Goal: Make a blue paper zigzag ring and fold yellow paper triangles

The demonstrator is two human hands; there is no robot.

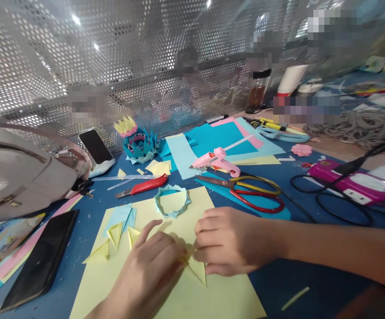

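Note:
My left hand point(155, 261) and my right hand point(229, 241) meet over a large pale yellow sheet point(225, 297). Between them is a small folded yellow paper piece point(197, 269), its pointed corner showing below the fingers. Both hands are closed on it, the left from one side and the right from the other; the fingers hide most of the fold. Near my left hand lie several folded yellow paper triangles point(115, 235) and light blue folded papers point(121, 217). Just beyond the hands, a light blue folded paper ring point(171, 200) rests on the sheet.
Behind the sheet are a red utility knife point(149, 185), scissors point(245, 190) and a pink glue gun point(217, 161). A layered paper flower point(139, 144) stands near the perforated metal panel point(139, 57). Phone point(41, 259) and bag point(23, 173) are left; a magenta power strip point(345, 179) with cords is right.

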